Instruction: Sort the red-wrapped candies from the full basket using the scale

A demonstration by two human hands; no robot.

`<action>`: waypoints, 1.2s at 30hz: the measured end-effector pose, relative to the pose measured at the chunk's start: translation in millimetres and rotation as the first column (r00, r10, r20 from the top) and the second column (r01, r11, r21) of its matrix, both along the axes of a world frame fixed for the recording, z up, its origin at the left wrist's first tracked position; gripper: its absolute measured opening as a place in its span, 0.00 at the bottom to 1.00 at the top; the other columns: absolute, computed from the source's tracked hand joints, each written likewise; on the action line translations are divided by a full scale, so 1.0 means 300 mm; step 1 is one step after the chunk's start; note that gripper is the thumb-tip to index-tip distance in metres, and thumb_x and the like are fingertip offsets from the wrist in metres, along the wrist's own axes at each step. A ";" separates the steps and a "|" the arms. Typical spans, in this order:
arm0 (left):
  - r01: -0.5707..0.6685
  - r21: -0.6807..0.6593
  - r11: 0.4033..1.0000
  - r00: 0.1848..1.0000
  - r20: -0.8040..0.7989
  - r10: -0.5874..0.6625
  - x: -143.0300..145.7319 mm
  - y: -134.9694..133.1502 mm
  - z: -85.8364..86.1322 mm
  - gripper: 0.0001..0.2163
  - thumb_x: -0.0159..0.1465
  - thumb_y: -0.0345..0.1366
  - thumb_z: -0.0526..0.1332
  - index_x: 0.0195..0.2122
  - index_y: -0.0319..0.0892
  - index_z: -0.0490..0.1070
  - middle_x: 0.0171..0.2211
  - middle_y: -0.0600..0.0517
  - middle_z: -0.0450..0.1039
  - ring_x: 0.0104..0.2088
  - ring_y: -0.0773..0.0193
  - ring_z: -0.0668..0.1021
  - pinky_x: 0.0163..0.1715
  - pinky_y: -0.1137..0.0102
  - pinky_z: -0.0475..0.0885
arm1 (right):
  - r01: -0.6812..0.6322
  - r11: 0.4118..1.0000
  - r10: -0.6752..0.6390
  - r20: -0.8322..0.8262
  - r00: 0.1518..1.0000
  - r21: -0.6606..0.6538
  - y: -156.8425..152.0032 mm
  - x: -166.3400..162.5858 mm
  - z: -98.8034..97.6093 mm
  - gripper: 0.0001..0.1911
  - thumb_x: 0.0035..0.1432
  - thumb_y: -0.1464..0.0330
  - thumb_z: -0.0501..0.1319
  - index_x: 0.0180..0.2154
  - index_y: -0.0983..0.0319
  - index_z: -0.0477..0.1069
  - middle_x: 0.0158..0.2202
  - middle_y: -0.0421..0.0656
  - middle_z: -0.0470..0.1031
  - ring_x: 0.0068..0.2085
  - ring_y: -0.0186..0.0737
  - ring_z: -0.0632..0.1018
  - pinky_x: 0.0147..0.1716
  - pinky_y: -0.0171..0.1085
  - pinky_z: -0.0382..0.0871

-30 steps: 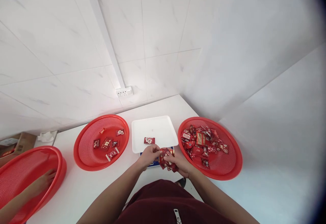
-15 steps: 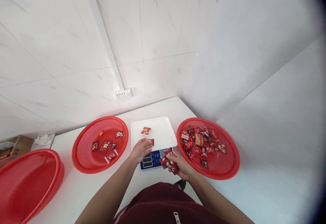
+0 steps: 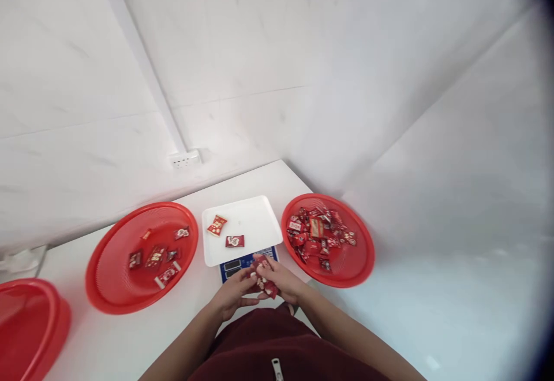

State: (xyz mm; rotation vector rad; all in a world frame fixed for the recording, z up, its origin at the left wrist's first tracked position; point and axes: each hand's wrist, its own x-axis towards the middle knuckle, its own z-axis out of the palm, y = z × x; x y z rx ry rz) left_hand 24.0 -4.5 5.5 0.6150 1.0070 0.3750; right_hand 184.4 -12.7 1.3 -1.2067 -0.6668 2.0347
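Observation:
My right hand (image 3: pixel 284 280) grips several red wrapped candies (image 3: pixel 269 288) in front of my body, just off the near side of the scale (image 3: pixel 229 268). My left hand (image 3: pixel 234 294) meets it there, its fingers closed on the left edge of the same bunch; exactly which candy they pinch is partly hidden. On the scale's white tray (image 3: pixel 255 219) lie an orange-red candy packet (image 3: pixel 217 225) and, nearer to me, a dark red one (image 3: pixel 235 241).
To the right stands a red mesh basket (image 3: pixel 363 265) with a pile of red candies (image 3: pixel 318 234). Left of the scale, another red basket (image 3: pixel 104 265) holds several scattered candies. A further red basket (image 3: pixel 52 323) sits at the far left. A wall socket (image 3: pixel 185 159) is behind the table.
My left hand has let go of the dark red candy on the tray and moved back to the bunch in my right hand. The view has swung slightly right.

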 end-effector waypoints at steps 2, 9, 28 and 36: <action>-0.006 -0.064 0.998 0.998 0.057 0.009 -0.005 -0.002 -0.005 0.22 0.54 0.43 0.65 0.49 0.44 0.67 0.47 0.43 0.72 0.46 0.56 0.76 0.43 0.63 0.69 | -0.020 1.000 0.020 0.027 0.999 0.003 -0.003 0.000 -0.002 0.34 0.39 0.54 0.69 0.48 0.55 0.62 0.42 0.41 0.66 0.31 0.32 0.74 0.25 0.36 0.72; -0.081 -0.220 0.972 0.983 0.143 0.115 0.028 0.002 -0.016 0.32 0.56 0.32 0.61 0.60 0.49 0.52 0.43 0.47 0.75 0.43 0.59 0.78 0.47 0.58 0.69 | -0.018 0.994 0.001 0.152 0.988 0.106 -0.008 0.027 -0.033 0.31 0.41 0.60 0.69 0.47 0.59 0.63 0.36 0.38 0.69 0.33 0.31 0.74 0.30 0.32 0.68; 0.219 -0.046 0.975 0.974 0.074 -0.215 0.187 0.055 -0.045 0.21 0.54 0.44 0.65 0.47 0.44 0.70 0.32 0.48 0.77 0.26 0.62 0.78 0.29 0.68 0.71 | -0.028 0.997 0.012 0.209 0.978 0.074 -0.064 0.139 -0.051 0.53 0.38 0.70 0.70 0.62 0.52 0.44 0.39 0.40 0.72 0.23 0.29 0.74 0.22 0.30 0.69; -0.128 -0.097 0.987 0.982 0.130 0.140 0.261 0.140 -0.017 0.09 0.59 0.34 0.62 0.41 0.43 0.69 0.37 0.50 0.76 0.33 0.65 0.78 0.35 0.68 0.74 | 0.128 0.986 -0.136 0.071 0.988 0.109 0.028 0.260 0.036 0.32 0.36 0.63 0.72 0.46 0.61 0.69 0.37 0.40 0.73 0.36 0.35 0.76 0.34 0.36 0.73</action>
